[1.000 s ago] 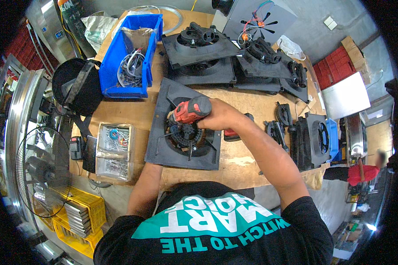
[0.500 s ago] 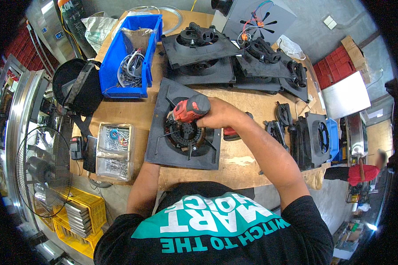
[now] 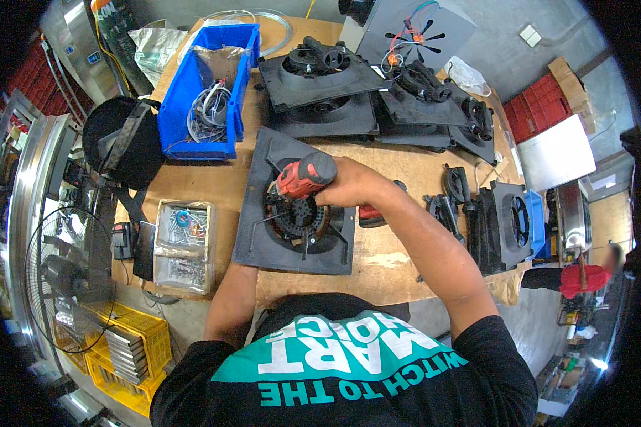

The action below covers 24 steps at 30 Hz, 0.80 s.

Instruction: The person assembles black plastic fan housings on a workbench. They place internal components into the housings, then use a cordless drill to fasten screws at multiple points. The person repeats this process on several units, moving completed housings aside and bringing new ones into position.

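Note:
A square black gas-burner plate (image 3: pixel 263 235) with a round burner and thin support arms in its middle is tilted up in front of me at the table's near edge. My right hand (image 3: pixel 350 183) is closed round a red and black cordless drill (image 3: pixel 299 179), whose nose points down at the upper left of the burner ring. The drill hides the spot it points at. From below, my left forearm (image 3: pixel 233 299) reaches behind the plate's lower left edge, so the left hand and its fingers are hidden.
Several black burner plates (image 3: pixel 320 89) are stacked at the back. A blue bin (image 3: pixel 174 117) of wires and a clear box (image 3: pixel 185 245) of screws stand left. More burner parts (image 3: pixel 502 224) lie right. A fan (image 3: pixel 68 277) stands beyond the left edge; a person (image 3: pixel 584 279) is far right.

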Tool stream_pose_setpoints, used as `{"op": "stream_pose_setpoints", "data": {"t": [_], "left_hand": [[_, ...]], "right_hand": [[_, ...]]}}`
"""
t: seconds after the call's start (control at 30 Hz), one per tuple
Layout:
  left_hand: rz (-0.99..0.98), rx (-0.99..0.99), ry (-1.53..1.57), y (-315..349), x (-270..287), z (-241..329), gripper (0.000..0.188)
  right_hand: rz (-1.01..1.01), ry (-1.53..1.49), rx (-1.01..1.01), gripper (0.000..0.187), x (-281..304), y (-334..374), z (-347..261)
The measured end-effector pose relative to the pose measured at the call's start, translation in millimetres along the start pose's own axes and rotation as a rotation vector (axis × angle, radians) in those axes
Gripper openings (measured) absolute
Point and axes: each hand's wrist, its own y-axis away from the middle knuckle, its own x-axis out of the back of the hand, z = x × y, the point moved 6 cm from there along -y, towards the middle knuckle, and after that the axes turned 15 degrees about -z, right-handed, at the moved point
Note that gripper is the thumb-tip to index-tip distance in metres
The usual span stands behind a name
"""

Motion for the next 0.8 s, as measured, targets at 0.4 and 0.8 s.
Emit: {"op": "stream_pose_setpoints", "data": {"t": [0.4,0.8], "left_hand": [[0.015,0.007,0.004,5.7,1.5,2.1,0.066],[0.021,-0.009,0.015,5.8,2.5,0.6,0.068]], "right_hand": [[0.005,0.015,-0.018,0.044,1.7,0.9,-6.4],[0.068,0.030,0.026,0.040,-0.1,5.0,-4.6]]}}
